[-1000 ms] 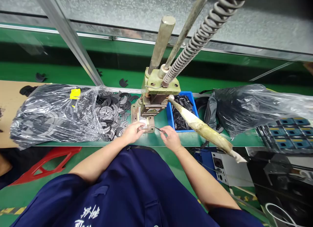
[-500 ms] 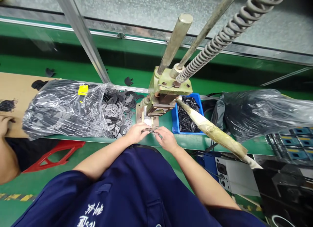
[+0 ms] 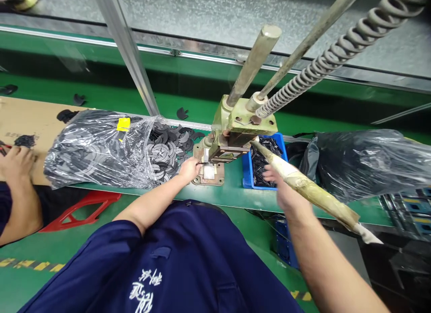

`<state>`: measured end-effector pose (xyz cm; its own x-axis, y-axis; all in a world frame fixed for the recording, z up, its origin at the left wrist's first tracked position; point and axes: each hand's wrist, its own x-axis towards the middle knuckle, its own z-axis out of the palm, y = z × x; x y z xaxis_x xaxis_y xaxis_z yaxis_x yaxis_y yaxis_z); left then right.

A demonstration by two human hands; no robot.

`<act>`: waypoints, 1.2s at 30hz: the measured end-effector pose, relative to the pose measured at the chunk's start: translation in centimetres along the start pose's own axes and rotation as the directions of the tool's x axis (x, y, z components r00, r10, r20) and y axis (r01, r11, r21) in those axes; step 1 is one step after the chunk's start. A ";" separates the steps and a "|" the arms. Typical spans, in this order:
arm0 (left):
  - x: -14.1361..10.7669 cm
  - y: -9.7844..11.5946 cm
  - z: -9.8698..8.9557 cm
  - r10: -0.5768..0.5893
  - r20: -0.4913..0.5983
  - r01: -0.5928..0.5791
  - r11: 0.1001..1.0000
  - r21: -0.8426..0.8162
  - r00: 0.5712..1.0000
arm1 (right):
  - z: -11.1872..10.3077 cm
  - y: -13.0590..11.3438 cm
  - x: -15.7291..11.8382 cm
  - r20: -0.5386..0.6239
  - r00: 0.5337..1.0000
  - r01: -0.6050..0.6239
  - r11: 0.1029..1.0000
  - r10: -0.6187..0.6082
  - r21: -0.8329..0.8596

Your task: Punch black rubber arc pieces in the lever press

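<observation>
My left hand (image 3: 190, 170) is closed on a thin dark part (image 3: 204, 163), its tip reaching over the metal base (image 3: 215, 177) of a hand press (image 3: 232, 133). Most of that part is covered by my fingers and the press head. My right hand (image 3: 288, 189), smeared by motion, is beside the press's wrapped lever (image 3: 303, 182), in front of the blue bin (image 3: 247, 169). Its fingers look stretched out and hold nothing that I can see. Small black parts (image 3: 261, 162) fill the bin.
Left of the press lie loose dark curved pieces (image 3: 164, 153) and a clear plastic bag (image 3: 97, 156) of similar pieces. Another bag (image 3: 367, 160) stands at the right. A co-worker's hand (image 3: 18, 162) is at the far left, above a red stool (image 3: 81, 209).
Both hands were together in front of the press with a thin dark part. My right hand has let go and moved right to the lever; my left has carried the part to the press base.
</observation>
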<state>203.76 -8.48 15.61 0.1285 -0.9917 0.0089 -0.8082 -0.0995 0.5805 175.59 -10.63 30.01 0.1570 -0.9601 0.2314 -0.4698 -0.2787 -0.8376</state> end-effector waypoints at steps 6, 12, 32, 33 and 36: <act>2.8 0.1 1.3 0.013 0.115 -0.016 1.000 0.026 0.993 | -5.9 -8.5 0.3 0.227 0.948 -0.284 0.915 0.223 0.287; 3.3 0.7 1.2 -0.066 0.205 0.046 0.994 0.103 0.976 | -6.4 -12.6 0.9 0.395 0.815 -0.485 0.872 0.423 0.066; 3.1 0.6 1.7 -0.025 0.128 0.025 1.000 0.009 0.991 | 2.5 -1.6 -5.6 0.239 0.968 0.054 0.865 0.078 -0.500; 2.9 0.5 1.7 -0.028 0.103 0.029 1.000 -0.005 0.994 | 2.5 -1.5 -5.6 0.234 0.970 0.058 0.859 0.073 -0.508; 1.9 -0.6 1.4 -0.073 0.041 0.074 0.997 0.000 0.996 | 2.7 -1.2 -5.6 0.206 0.977 0.067 0.850 0.050 -0.523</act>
<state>203.68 -10.39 14.08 0.1635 -0.9842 -0.0675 -0.7965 -0.1721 0.5796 177.57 -4.82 28.35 0.3091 -0.9475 0.0818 -0.8429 -0.3128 -0.4378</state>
